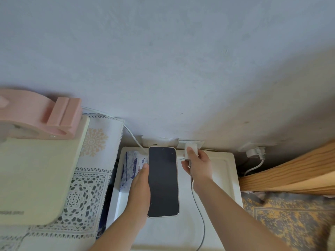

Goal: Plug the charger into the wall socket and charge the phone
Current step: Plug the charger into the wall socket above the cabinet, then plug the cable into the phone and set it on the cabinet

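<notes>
The right hand (196, 163) grips the small white charger block (188, 151) at the white wall socket (197, 143). The left hand (140, 187) holds the dark-screened phone (163, 182) above the white bench (226, 171). The plug-in step seems underway; next, firm straight pushing.

open white surface (217, 171) right of phone (163, 180), tissue pack (130, 165) crowding left, wall (163, 69) closing behind

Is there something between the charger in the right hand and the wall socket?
Nothing visible blocks it. The right hand holds the charger directly in front of the wall socket. The phone in the left hand is off to the side.
</notes>
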The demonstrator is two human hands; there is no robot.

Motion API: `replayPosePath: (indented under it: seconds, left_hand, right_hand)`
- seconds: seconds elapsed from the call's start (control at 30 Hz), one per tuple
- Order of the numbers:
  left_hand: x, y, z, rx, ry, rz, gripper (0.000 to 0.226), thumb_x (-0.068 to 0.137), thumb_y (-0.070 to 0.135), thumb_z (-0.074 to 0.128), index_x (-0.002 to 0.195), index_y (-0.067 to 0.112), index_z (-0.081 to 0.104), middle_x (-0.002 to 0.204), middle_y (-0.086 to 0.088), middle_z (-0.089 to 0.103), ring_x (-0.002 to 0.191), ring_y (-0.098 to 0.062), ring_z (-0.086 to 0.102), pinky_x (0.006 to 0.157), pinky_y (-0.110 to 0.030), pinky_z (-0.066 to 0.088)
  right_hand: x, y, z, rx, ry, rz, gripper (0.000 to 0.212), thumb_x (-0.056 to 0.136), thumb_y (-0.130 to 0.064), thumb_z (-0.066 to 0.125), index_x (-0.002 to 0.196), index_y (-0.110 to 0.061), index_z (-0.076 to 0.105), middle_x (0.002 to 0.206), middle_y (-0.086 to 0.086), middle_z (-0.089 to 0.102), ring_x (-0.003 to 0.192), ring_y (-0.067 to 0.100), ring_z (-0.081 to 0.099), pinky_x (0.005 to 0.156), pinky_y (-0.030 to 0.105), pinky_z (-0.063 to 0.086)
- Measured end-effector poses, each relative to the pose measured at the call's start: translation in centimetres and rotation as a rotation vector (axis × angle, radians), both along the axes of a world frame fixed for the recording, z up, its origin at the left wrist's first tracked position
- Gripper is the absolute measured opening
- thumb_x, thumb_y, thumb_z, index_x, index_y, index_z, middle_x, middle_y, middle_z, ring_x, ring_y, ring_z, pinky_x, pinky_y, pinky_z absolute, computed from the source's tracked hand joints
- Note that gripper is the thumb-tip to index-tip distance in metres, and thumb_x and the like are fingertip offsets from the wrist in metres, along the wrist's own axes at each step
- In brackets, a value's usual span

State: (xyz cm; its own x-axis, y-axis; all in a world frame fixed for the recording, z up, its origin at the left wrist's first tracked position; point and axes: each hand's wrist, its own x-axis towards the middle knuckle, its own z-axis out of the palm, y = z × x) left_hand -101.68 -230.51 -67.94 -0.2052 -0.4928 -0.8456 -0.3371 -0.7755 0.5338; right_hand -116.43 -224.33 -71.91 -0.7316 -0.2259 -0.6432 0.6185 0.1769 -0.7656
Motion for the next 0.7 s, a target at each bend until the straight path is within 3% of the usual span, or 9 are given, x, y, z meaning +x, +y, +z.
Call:
replayPosePath:
  seconds: [0.13, 0.23, 0.27, 0.33, 0.4, 0.43, 0.57, 0.7]
  left_hand:
    - [-0.3, 0.0, 0.6, -0.026, -0.021, 0.012, 0.032, 0.091, 0.058, 0.049, 0.105, 0.037, 0.069, 0.108, 0.009, 0.069, 0.109, -0.021, 0.063, 0.099, -0.049, 0.049]
    - [-0.5, 0.1, 1.5, -0.053, -0.025, 0.034, 0.035, 0.091, 0.055, 0.051, 0.064, 0.046, 0.072, 0.080, 0.016, 0.068, 0.084, -0.012, 0.065, 0.068, -0.035, 0.052]
    - [-0.4, 0.2, 1.8, -0.052, -0.011, 0.033, 0.038, 0.092, 0.055, 0.051, 0.061, 0.047, 0.072, 0.079, 0.018, 0.069, 0.084, -0.011, 0.064, 0.069, -0.035, 0.052]
    - [-0.4, 0.4, 2.1, -0.050, 0.017, 0.007, 0.028, 0.092, 0.058, 0.047, 0.090, 0.046, 0.073, 0.104, 0.010, 0.071, 0.103, -0.017, 0.064, 0.092, -0.045, 0.052]
    - [-0.1, 0.7, 2.4, -0.070, 0.029, -0.025, 0.049, 0.091, 0.061, 0.044, 0.130, 0.035, 0.058, 0.136, 0.004, 0.060, 0.126, -0.022, 0.054, 0.111, -0.051, 0.039]
    - [-0.1, 0.7, 2.5, -0.085, 0.032, -0.032, 0.057, 0.090, 0.063, 0.043, 0.138, 0.034, 0.051, 0.143, 0.003, 0.054, 0.132, -0.023, 0.049, 0.114, -0.051, 0.035]
    - [0.0, 1.2, 4.4, -0.114, 0.049, -0.051, 0.062, 0.088, 0.066, 0.042, 0.139, 0.033, 0.051, 0.146, 0.003, 0.052, 0.133, -0.023, 0.047, 0.115, -0.051, 0.032]
    - [0.2, 1.7, 6.1, -0.114, 0.069, -0.041, 0.063, 0.086, 0.066, 0.043, 0.137, 0.031, 0.052, 0.142, 0.000, 0.055, 0.130, -0.026, 0.051, 0.113, -0.051, 0.036]
  right_hand:
    - [-0.6, 0.6, 0.8, 0.046, -0.011, 0.150, 0.028, 0.089, -0.034, 0.062, 0.110, -0.017, 0.055, 0.091, 0.005, 0.066, 0.066, 0.017, 0.068, 0.064, 0.028, 0.058]
    - [-0.7, 1.4, 1.7, 0.190, 0.090, 0.350, 0.036, 0.087, -0.038, 0.061, 0.116, -0.017, 0.054, 0.097, 0.000, 0.066, 0.072, 0.015, 0.068, 0.071, 0.032, 0.056]
    - [-0.5, 1.9, 2.0, 0.258, 0.163, 0.404, 0.039, 0.087, -0.039, 0.059, 0.120, -0.018, 0.053, 0.097, -0.003, 0.065, 0.073, 0.011, 0.064, 0.067, 0.029, 0.052]
    - [0.5, 3.6, 2.3, 0.383, 0.361, 0.469, 0.043, 0.089, -0.042, 0.056, 0.127, -0.022, 0.049, 0.108, -0.009, 0.061, 0.081, 0.005, 0.058, 0.068, 0.021, 0.044]
    - [2.3, 6.1, 2.6, 0.406, 0.536, 0.486, 0.043, 0.090, -0.038, 0.055, 0.131, -0.026, 0.045, 0.125, -0.009, 0.054, 0.105, 0.006, 0.052, 0.083, 0.022, 0.040]
    - [3.3, 7.4, 2.9, 0.390, 0.595, 0.482, 0.043, 0.091, -0.034, 0.055, 0.132, -0.026, 0.045, 0.128, -0.010, 0.052, 0.112, 0.006, 0.049, 0.088, 0.022, 0.038]
    - [8.0, 12.0, 3.7, 0.351, 0.678, 0.564, 0.040, 0.092, -0.027, 0.055, 0.130, -0.034, 0.043, 0.128, -0.017, 0.047, 0.116, 0.000, 0.042, 0.095, 0.020, 0.033]
    - [14.3, 15.1, 5.3, 0.244, 0.774, 0.669, 0.048, 0.085, -0.014, 0.066, 0.119, -0.040, 0.044, 0.123, -0.020, 0.053, 0.114, 0.000, 0.048, 0.093, 0.015, 0.036]
